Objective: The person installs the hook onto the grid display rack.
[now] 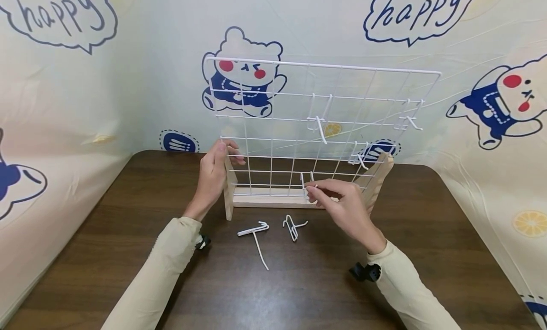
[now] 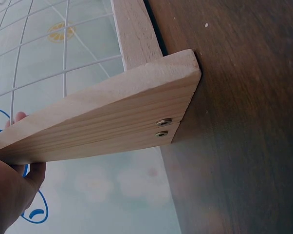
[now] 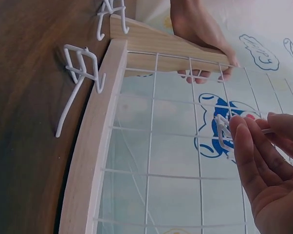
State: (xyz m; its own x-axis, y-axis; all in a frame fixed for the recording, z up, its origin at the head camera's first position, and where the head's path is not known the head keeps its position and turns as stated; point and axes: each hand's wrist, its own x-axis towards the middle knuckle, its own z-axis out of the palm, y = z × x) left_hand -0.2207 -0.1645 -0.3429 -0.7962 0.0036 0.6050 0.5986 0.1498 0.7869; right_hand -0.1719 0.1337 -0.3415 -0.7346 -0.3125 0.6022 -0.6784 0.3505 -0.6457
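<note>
A white wire grid panel (image 1: 325, 65) leans back in a wooden stand (image 1: 273, 204). At its left edge my left hand (image 1: 212, 167) grips the upper end of the wooden side piece (image 2: 112, 122), fingers behind and thumb in front. My right hand (image 1: 344, 204) pinches the prong of a white wire hook (image 1: 302, 185) between thumb and fingers. That hook is up at the lower rows of the grid; whether it is seated on a wire I cannot tell. Two loose hooks lie on the table before the stand, a longer one (image 1: 258, 244) and a shorter one (image 1: 294, 229).
Three more hooks hang on the grid: one at upper middle (image 1: 319, 128), one at upper right (image 1: 411, 122), one at lower right (image 1: 361, 162). The brown table (image 1: 141, 254) meets a printed cloth backdrop (image 1: 162, 73) behind and at both sides.
</note>
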